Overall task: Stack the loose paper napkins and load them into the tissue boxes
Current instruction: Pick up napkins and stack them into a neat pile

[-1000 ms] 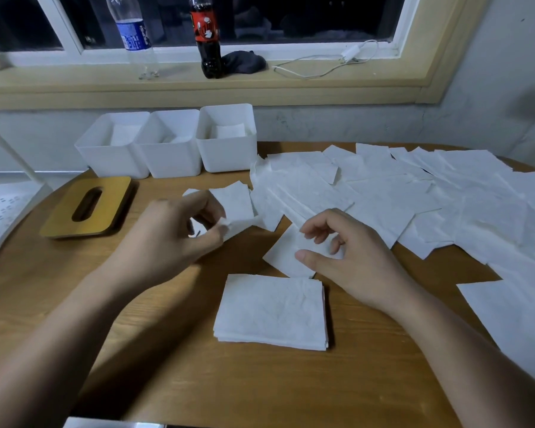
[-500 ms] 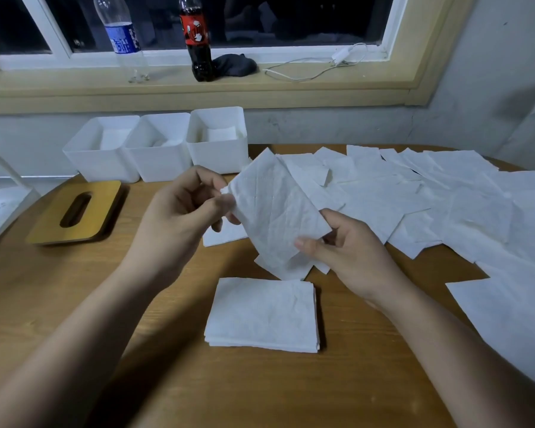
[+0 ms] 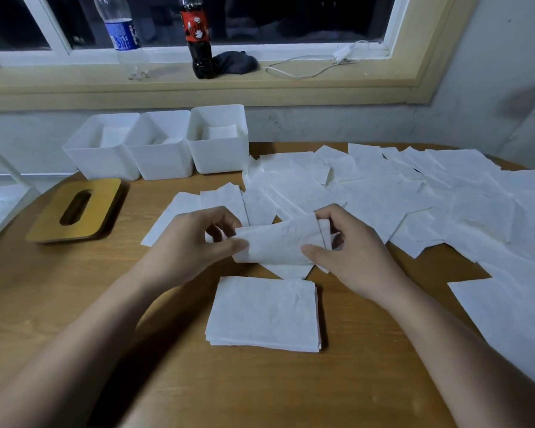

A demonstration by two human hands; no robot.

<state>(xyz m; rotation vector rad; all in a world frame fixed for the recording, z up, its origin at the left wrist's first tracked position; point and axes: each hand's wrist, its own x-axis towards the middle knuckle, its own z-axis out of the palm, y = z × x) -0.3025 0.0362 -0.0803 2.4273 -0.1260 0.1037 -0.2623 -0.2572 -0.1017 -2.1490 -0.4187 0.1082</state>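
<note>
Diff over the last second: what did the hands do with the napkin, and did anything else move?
A second ago both hands worked at napkins lying on the table. They then lifted one napkin spread open. Now the left hand and right hand pinch its ends, and it is folded over and lowered, just beyond the stack. Unchanged: the stack, loose napkins, tissue boxes, wooden lid.

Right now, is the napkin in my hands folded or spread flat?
Folded over: the napkin curves double between the pinching left hand and right hand.
</note>
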